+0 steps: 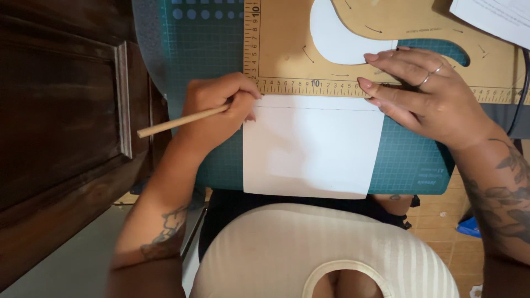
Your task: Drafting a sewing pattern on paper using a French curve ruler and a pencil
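Paper (312,149), one white sheet, lies flat on the green cutting mat (414,160), which rests on the counter, with the top edge of the sheet under the tan pattern ruler (287,55). Such a sheet is, I judge, very light and thin, so it bends and slides easily; it is best held by pressing down on it or on the ruler above it, not by pinching. The ruler looks stiff and flat, good for pressing.

The left hand (218,107) has its fingers closed around a wooden pencil (179,122), and the tip meets the ruler's lower edge at the top left corner of the sheet. The right hand (419,96) lies spread and flat on the ruler, fingers stretched out and holding nothing, just above the top right corner of the sheet. So the sheet sits between both hands, slightly below them.
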